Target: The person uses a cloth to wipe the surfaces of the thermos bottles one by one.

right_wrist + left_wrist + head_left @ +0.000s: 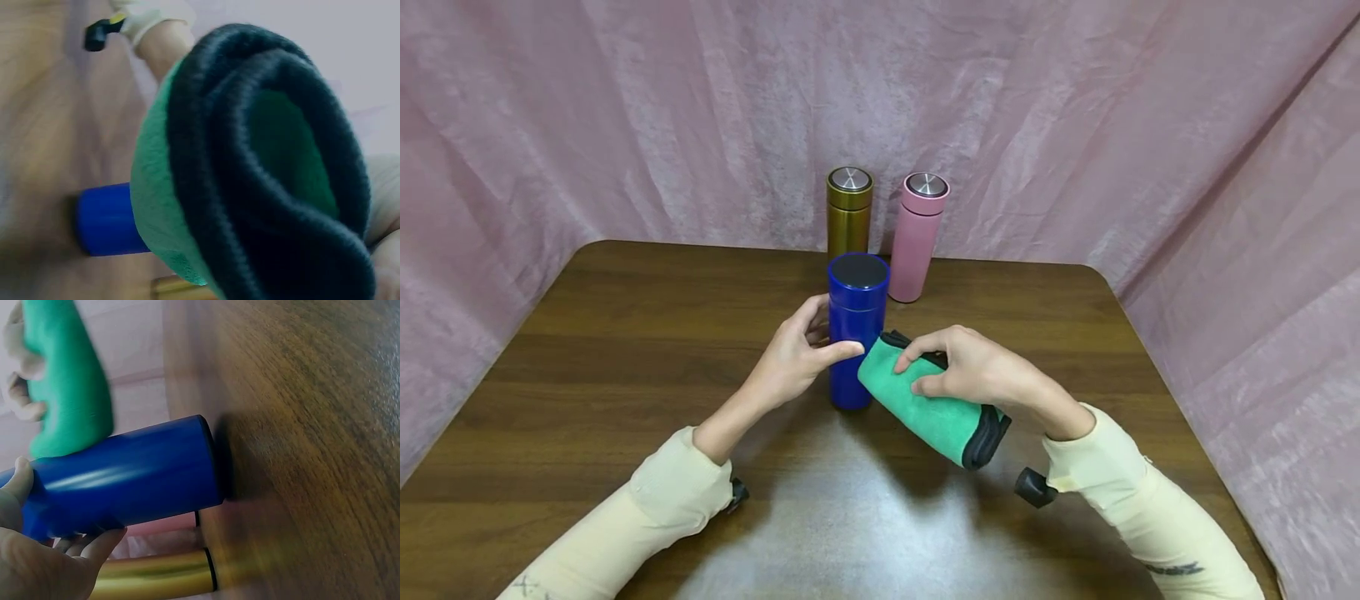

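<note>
My left hand (790,354) grips the upright blue vacuum flask (847,375), thumb on its near side and fingers behind. The flask has a dark round lid top. In the left wrist view, the blue flask (137,472) has its base close to the wood; whether it touches I cannot tell. A folded green cloth (917,408) with black edging is pinched from above by my right hand (981,367). The left end of the cloth meets the flask's right side. From the right wrist, the cloth's folded black edge (197,156) hides most of the flask (109,219).
Behind the blue flask stand a gold flask (848,221) and a pink flask (916,242), both with silver-topped lids. They are near the back edge of the brown wooden table (700,292). A pink curtain (760,125) hangs behind the table and along its sides.
</note>
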Demonstrator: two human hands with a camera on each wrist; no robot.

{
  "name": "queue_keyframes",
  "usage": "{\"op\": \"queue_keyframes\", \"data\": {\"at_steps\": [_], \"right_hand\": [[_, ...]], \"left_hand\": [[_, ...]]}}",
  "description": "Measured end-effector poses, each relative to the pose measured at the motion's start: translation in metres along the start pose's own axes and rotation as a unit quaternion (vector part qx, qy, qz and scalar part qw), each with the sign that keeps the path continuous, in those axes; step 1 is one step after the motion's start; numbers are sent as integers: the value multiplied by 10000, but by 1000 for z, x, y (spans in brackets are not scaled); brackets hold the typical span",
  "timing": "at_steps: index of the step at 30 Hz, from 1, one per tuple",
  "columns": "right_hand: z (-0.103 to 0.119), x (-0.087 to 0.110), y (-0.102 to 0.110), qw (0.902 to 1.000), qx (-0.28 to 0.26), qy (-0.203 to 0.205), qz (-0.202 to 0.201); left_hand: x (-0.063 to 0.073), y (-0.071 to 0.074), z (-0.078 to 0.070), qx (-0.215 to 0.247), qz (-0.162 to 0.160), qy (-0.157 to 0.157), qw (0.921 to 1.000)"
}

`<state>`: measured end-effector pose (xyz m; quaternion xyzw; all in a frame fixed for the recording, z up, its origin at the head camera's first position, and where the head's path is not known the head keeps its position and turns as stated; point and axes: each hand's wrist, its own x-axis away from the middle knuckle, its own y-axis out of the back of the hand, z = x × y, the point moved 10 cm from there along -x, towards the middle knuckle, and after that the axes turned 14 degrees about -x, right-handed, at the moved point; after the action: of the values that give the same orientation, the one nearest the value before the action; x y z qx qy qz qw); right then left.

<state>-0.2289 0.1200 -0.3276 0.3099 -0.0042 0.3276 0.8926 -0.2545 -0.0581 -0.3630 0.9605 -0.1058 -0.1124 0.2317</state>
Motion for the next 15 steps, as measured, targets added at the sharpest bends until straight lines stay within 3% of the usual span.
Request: {"op": "queue_keyframes", "data": {"at_steps": [8,15], "right_hand": [[42,22,35,9945,-217,666,-782],[62,36,55,9751,-834,1265,-1618]], "left_hand": [[0,1,0,22,-71,-22,10000],[-2,3,3,101,-52,108,9999]]}}
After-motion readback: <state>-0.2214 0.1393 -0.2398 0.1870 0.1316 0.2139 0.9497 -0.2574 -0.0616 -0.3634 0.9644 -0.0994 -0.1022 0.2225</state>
